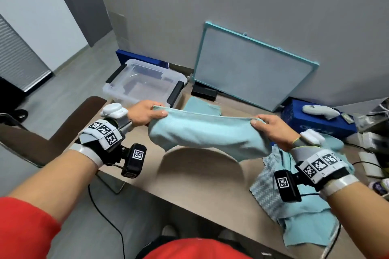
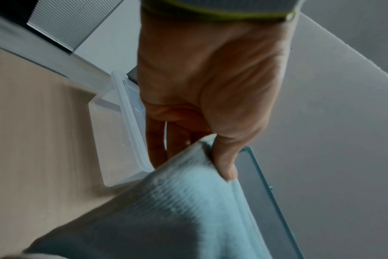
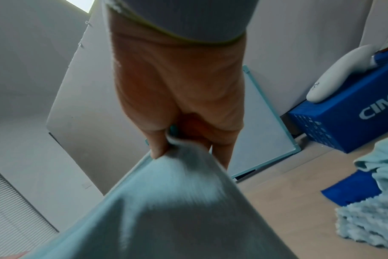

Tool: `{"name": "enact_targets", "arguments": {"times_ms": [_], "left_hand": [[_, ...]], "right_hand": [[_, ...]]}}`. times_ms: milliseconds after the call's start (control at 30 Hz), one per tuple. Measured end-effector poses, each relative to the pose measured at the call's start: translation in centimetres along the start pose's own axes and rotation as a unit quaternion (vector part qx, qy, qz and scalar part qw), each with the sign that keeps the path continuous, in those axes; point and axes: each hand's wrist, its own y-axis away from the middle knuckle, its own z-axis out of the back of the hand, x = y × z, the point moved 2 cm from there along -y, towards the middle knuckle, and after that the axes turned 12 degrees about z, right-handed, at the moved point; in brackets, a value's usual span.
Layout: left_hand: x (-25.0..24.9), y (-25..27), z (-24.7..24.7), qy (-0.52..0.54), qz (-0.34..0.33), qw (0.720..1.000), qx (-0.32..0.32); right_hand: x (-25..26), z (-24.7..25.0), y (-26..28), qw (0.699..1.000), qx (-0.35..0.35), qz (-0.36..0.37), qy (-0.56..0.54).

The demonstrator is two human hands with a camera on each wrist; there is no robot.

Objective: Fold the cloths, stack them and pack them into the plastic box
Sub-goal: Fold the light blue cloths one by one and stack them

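Note:
A light blue cloth [image 1: 207, 130] hangs stretched in the air above the table, doubled over. My left hand [image 1: 147, 112] pinches its left top corner and my right hand [image 1: 268, 126] pinches its right top corner. The left wrist view shows thumb and fingers of the left hand [image 2: 210, 152] clamped on the cloth [image 2: 166, 210]. In the right wrist view the right hand [image 3: 177, 140] grips the cloth's [image 3: 166, 210] edge likewise. The clear plastic box [image 1: 143, 82] stands open at the table's back left. A folded blue cloth [image 1: 203, 107] lies flat beside it. Several unfolded cloths [image 1: 294, 206] are heaped at the right.
A teal-framed board [image 1: 252, 65] leans on the wall behind. A blue carton [image 1: 315, 119] with a white device [image 1: 320, 110] on it sits at the back right. A chair back [image 1: 63, 132] is at the left. Cables and clutter lie along the right edge.

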Motion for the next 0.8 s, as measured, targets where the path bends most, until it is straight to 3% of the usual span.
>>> {"name": "enact_targets", "arguments": {"times_ms": [100,267,333,600,800], "left_hand": [[0.9,-0.4,0.1,0.07,0.04,0.996,0.044],[2.2,-1.7,0.3,0.091,0.083,0.989,0.082],[2.6,-3.1,0.5,0.101,0.092,0.989,0.063],[3.8,-9.1,-2.4,0.05,0.048,0.991,-0.114],[6.0,-9.1,-5.0,0.002,0.073,0.989,-0.127]], "right_hand": [[0.4,-0.6,1.0,0.999,0.011,-0.014,-0.031],[0.7,-1.6,1.1,0.999,0.032,-0.021,-0.038],[-0.5,-1.6,-0.1,1.0,-0.001,-0.023,-0.004],[-7.8,-2.1,-4.9,0.985,-0.124,-0.095,0.076],[-10.2,-3.2,-4.8,0.983,-0.125,-0.105,0.088]]}}
